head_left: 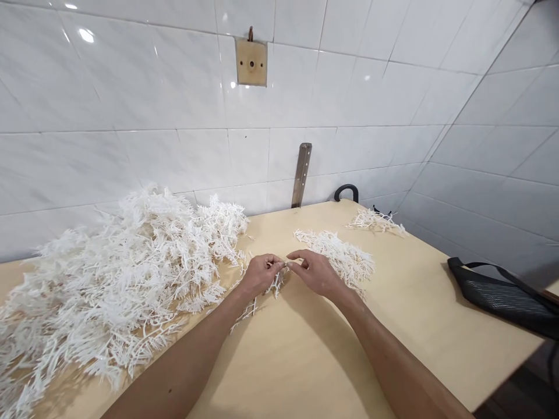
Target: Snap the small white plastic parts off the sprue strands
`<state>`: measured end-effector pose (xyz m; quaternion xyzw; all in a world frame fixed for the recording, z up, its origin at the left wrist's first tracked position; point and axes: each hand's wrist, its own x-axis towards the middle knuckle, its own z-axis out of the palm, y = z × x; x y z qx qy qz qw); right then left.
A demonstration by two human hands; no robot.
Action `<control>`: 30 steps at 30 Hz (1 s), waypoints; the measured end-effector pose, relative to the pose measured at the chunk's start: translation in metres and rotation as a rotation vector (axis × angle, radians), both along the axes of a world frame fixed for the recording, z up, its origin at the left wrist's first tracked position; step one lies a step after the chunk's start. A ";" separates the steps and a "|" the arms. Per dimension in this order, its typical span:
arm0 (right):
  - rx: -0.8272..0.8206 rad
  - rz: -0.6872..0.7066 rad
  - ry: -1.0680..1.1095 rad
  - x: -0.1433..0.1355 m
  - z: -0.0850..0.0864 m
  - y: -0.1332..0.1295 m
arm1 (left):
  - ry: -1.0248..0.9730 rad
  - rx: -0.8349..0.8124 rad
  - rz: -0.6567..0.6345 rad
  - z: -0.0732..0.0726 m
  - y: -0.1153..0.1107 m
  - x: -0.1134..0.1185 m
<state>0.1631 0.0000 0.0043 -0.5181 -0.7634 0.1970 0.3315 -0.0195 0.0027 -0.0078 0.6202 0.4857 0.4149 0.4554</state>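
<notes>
Over tan table (pixel 279 372), amid three white piles (pixel 131 273), left hand (pixel 262 273) pinches one sprig (pixel 276 285); grip of right hand (pixel 317 271) unclear.

Glare spots the tiles (pixel 183 87); shadows look soft

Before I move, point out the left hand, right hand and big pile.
Left hand (pixel 261 273): head view, back of hand.
Right hand (pixel 318 273): head view, back of hand.
Big pile (pixel 135 273): head view, middle of heap.
</notes>
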 end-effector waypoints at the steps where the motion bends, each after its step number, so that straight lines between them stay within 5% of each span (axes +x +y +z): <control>1: -0.007 0.003 -0.001 -0.001 0.000 0.000 | 0.003 -0.006 -0.007 0.001 0.000 0.000; 9: -0.129 0.101 -0.014 -0.005 0.014 -0.011 | 0.006 -0.007 -0.030 -0.001 0.002 -0.002; 21: -0.069 -0.080 0.019 -0.009 0.001 -0.002 | 0.078 0.013 -0.045 0.002 0.001 -0.002; 30: -0.081 -0.062 0.028 -0.005 0.005 -0.002 | 0.150 0.067 -0.028 0.005 -0.003 -0.001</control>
